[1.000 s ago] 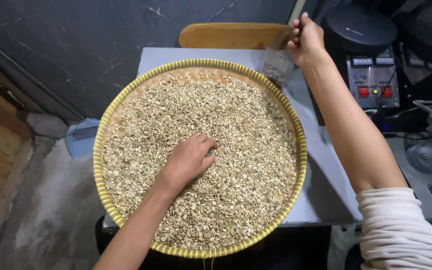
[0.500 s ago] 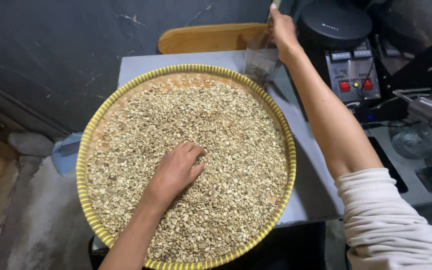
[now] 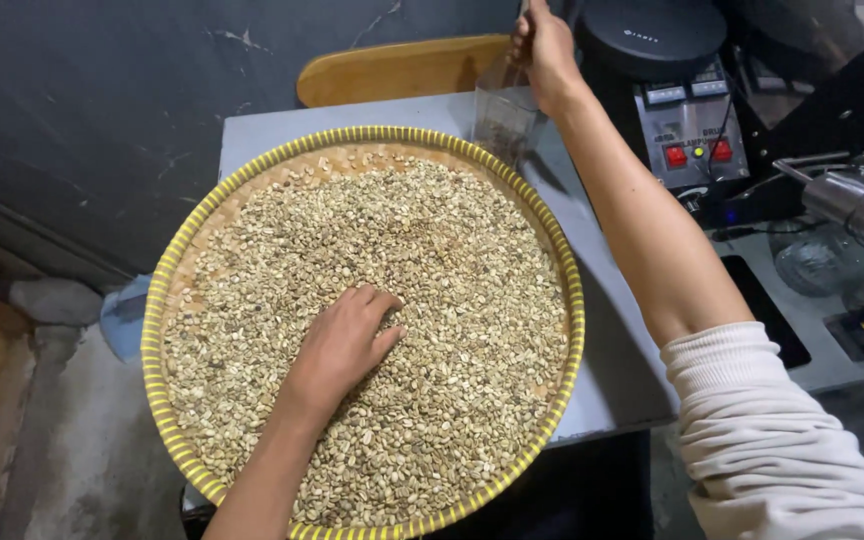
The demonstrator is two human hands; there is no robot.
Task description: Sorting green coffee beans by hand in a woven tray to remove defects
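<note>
Left hand [image 3: 344, 340] palm-down on beans [image 3: 432, 300], fingers loosely curled, holding nothing visible. Beans fill round woven tray [image 3: 167, 270] on grey tabletop [image 3: 602, 360]. Concrete floor [image 3: 82, 450] left, dark wall [image 3: 132, 110] behind. Right hand [image 3: 544, 45] pinched above clear cup [image 3: 500, 120] at tray's far rim; fingertips cut off. Machine [image 3: 692, 130] right, partly hidden.

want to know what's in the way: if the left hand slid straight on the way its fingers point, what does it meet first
The left hand lies on the pale beans, fingers pointing up and right. It would plough through more beans first, then probably reach the tray's yellow woven rim; depth is hard to judge.
</note>
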